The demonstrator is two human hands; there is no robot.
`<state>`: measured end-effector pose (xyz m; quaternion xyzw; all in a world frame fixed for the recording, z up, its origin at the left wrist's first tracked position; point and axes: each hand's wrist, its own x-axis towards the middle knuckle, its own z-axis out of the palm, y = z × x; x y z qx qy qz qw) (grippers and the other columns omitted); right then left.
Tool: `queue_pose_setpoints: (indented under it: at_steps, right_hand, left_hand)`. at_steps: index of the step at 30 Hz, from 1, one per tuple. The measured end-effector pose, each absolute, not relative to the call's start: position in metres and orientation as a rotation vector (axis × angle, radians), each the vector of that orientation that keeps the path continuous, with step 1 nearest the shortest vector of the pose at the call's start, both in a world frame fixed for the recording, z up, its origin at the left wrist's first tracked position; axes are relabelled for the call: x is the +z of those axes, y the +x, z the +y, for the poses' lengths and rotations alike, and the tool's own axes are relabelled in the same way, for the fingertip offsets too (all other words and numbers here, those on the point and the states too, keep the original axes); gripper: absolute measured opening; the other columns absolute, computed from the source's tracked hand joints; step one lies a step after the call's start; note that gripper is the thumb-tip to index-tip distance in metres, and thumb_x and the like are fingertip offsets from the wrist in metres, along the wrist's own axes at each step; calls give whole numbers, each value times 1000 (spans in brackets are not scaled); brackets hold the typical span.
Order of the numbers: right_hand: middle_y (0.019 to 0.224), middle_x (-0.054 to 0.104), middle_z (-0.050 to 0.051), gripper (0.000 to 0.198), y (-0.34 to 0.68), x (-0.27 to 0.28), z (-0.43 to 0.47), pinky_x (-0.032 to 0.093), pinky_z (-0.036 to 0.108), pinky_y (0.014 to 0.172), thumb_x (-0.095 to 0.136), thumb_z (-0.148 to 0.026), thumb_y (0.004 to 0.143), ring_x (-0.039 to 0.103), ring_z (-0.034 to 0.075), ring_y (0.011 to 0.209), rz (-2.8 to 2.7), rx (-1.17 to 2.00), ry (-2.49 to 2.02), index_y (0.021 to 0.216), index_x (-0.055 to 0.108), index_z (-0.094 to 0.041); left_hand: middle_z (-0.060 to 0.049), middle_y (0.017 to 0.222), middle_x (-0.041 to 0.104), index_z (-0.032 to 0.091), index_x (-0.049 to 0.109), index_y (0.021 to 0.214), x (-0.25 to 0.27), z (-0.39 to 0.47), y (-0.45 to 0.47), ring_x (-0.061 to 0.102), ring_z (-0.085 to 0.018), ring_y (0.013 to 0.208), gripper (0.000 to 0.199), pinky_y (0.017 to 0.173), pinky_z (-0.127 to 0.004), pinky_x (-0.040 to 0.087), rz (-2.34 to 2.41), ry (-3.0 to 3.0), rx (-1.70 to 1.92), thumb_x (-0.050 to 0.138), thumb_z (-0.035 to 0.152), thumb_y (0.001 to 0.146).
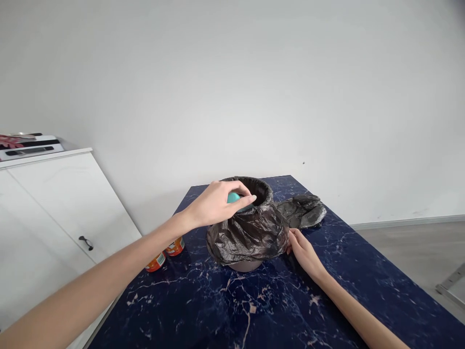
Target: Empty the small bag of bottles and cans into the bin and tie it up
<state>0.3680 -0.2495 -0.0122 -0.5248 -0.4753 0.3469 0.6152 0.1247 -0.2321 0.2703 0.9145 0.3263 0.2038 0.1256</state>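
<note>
A small bin with a pale greyish lower wall stands on the table, lined with a black plastic bag. The bag folds out over the rim and hangs loosely around the sides. My left hand is at the near left of the bin's mouth, fingers and thumb curled around a smooth teal object. Most of that object is hidden, so its kind does not show. At the bag's right side, my right hand pinches the hanging edge of the plastic.
More crumpled black plastic lies right of the bin. Two orange cans stand at the table's left edge, partly behind my left forearm. The dark blue marbled table meets a white wall. A white cabinet is at left.
</note>
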Motion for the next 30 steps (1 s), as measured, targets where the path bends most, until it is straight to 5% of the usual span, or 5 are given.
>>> queue_pose_setpoints:
  at_steps: [7,11,15,22,30]
  right_hand:
    - [75,68,3,69,369,-13,-250,55,39,64,53,-94,88,65,24,64,-1116,788,-1226,94,64,-26]
    - [74,69,3,68,370,-16,-250,54,38,65,51,-92,90,65,24,66,-1133,779,-1233,95,64,-26]
    - [68,64,1,68,371,-18,-250,52,38,67,51,-92,90,63,25,65,-1150,772,-1253,96,64,-25]
    - [67,63,0,70,372,-19,-250,50,37,68,51,-93,89,61,24,65,-1161,753,-1278,96,64,-25]
    - [66,62,0,69,371,-19,-251,50,37,69,51,-91,89,61,24,65,-1161,754,-1292,97,64,-25]
  left_hand:
    - [-10,93,80,22,78,118,278,-225,94,73,-22,85,53,73,-34,56,1090,2632,859,41,59,111]
    - [-10,123,79,23,75,117,281,-198,51,72,-28,110,50,95,-41,58,1368,2680,1005,39,58,109]
    - [-18,151,66,19,64,139,265,-164,-3,56,-37,145,64,120,-50,44,1858,2708,320,43,64,99]
    - [-23,120,81,17,71,134,219,-147,-61,77,-44,108,89,80,-41,58,1989,2339,-284,77,70,62]
    - [-14,116,83,24,72,126,213,-153,-62,77,-39,104,71,75,-36,55,2011,2368,-201,82,57,63]
